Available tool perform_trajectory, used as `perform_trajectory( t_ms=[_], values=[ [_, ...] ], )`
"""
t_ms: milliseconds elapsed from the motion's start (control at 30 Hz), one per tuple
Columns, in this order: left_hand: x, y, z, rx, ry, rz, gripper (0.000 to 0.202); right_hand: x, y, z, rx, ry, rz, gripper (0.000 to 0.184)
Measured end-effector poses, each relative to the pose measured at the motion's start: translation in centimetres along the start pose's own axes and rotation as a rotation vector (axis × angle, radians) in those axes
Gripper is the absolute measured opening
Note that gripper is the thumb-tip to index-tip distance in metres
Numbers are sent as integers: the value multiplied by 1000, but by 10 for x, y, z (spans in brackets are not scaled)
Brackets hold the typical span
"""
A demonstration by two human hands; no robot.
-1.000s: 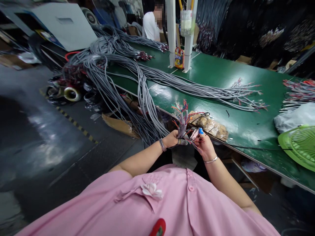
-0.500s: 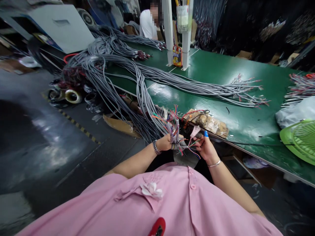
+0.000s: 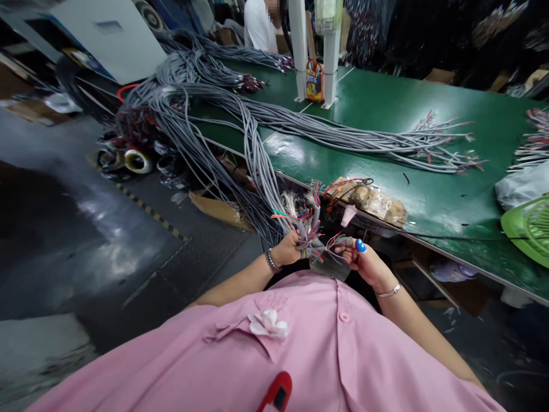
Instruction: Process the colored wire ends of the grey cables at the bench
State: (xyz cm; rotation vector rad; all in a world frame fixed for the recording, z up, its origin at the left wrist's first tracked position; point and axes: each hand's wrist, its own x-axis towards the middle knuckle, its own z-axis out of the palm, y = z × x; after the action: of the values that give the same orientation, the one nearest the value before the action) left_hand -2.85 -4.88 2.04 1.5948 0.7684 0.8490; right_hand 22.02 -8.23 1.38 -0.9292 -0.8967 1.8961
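My left hand is closed round a bunch of grey cable ends whose stripped coloured wires fan out above my fist. My right hand sits just to the right, a blue cap on the thumb, fingers pinched on thin coloured wires that spread from the bunch. Both hands hover in front of my pink shirt, just off the near edge of the green table. The cables I hold trail back into a thick grey cable bundle that hangs over the table edge.
A long spread of grey cables lies across the table. A taped brown block sits at the near edge. A green basket is at the right, white posts stand farther back, and another person sits behind them.
My hands dropped lower and closer to my body with the cable bunch. The right hand moved off to the right of the bunch, drawing wires out sideways. The view tilted slightly.
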Motion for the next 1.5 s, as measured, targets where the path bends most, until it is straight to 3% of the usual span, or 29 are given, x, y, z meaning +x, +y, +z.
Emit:
perform_trajectory(
  t_ms=[167,333,533,767,833,900,1033,1100,1233,1367,1500],
  values=[
    [-1,-9,6,1,-7,-2,35,-4,-10,24,-143,119,-4,44],
    [-2,-17,12,-14,24,-25,35,-2,-8,38,-146,261,-66,37],
    [3,-16,5,-268,95,-197,41,0,2,25,-96,309,-57,34],
    [9,-13,-6,-397,176,-253,37,2,2,10,13,261,-10,34],
    [10,-11,-10,-406,188,-258,36,0,1,3,-116,273,-26,35],
    [12,-8,-14,-443,214,-253,35,-5,-1,-6,-399,331,-97,36],
    [13,2,-22,-521,221,-245,46,-25,-9,-12,-1148,565,-426,30],
    [13,6,-22,-536,199,-229,53,-36,-15,-3,-1283,538,-553,26],
    [14,10,-12,-511,132,-170,65,-39,-24,30,-1162,256,-577,22],
    [18,14,4,-426,79,-102,64,-12,-27,59,-902,191,-514,27],
    [22,19,10,-403,45,-29,67,10,-20,67,-777,224,-565,16]
  ],
)
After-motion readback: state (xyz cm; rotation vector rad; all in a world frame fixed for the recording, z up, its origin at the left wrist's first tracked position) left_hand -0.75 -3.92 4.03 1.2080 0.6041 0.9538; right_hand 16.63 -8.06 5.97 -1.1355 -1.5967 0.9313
